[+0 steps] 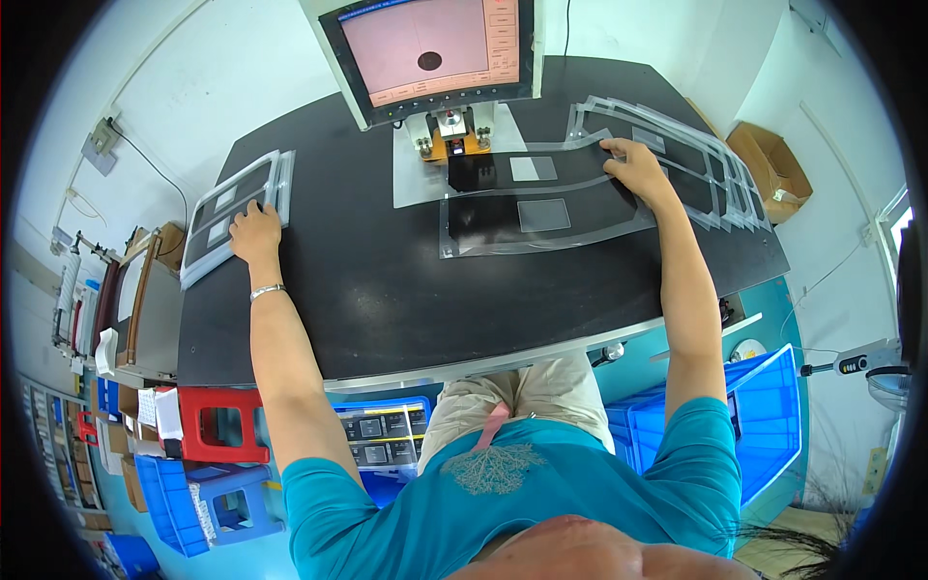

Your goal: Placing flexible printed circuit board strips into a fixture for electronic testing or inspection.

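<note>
The bench [377,309] is a broad, matte black top with a curved far edge and a pale front rim, set close to white walls [242,58]. At its far side stands a monitor [425,43] showing a dark round spot on a pinkish field; beneath it, a machine head [452,130] sits over a pale plate [414,179]. The black film sheet [483,174], clear-edged with two rectangular windows, lies on the bench right of centre, its left end by that head. The right hand [636,172] pinches its right end between thumb and fingers. Next to it, similar sheets [710,179] fan out along the bench's right side. The left hand [256,234] rests its fingers on a neat stack [253,187] at the left edge; whether they grip cannot be told. Behind the right corner is an open cardboard box [768,164]. Below, on the turquoise floor [776,304], are a red stool [222,425], a blue stool [237,507] and a blue bin [773,416].
</note>
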Demonstrator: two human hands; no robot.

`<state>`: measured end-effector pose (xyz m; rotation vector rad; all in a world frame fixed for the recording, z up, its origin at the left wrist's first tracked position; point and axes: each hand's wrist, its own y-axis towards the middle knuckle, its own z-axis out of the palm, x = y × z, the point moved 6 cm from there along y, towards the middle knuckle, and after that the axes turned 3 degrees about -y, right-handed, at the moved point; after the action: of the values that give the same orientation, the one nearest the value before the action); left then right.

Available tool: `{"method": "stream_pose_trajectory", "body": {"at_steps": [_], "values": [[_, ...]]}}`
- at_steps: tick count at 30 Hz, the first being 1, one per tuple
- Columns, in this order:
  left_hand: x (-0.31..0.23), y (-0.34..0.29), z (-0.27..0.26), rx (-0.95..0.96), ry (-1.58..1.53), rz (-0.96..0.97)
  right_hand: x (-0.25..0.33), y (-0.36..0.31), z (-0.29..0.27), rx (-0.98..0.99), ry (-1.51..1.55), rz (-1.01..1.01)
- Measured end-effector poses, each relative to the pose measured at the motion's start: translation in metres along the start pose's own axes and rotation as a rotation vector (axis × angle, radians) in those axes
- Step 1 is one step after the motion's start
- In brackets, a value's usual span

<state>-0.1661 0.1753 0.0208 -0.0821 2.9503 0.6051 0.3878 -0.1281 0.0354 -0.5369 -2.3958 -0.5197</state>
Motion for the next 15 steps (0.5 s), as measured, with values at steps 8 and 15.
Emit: {"method": "stream_pose_trajectory", "body": {"at_steps": [8, 15], "values": [[0.035, 0.015, 0.018, -0.206, 0.083, -0.041, 0.005, 0.006, 0.011, 0.081, 0.179, 0.001], [-0.003, 0.004, 0.007, 0.138, 0.061, 0.005, -0.008, 0.004, 0.003, -0.125, -0.002, 0.026]]}}
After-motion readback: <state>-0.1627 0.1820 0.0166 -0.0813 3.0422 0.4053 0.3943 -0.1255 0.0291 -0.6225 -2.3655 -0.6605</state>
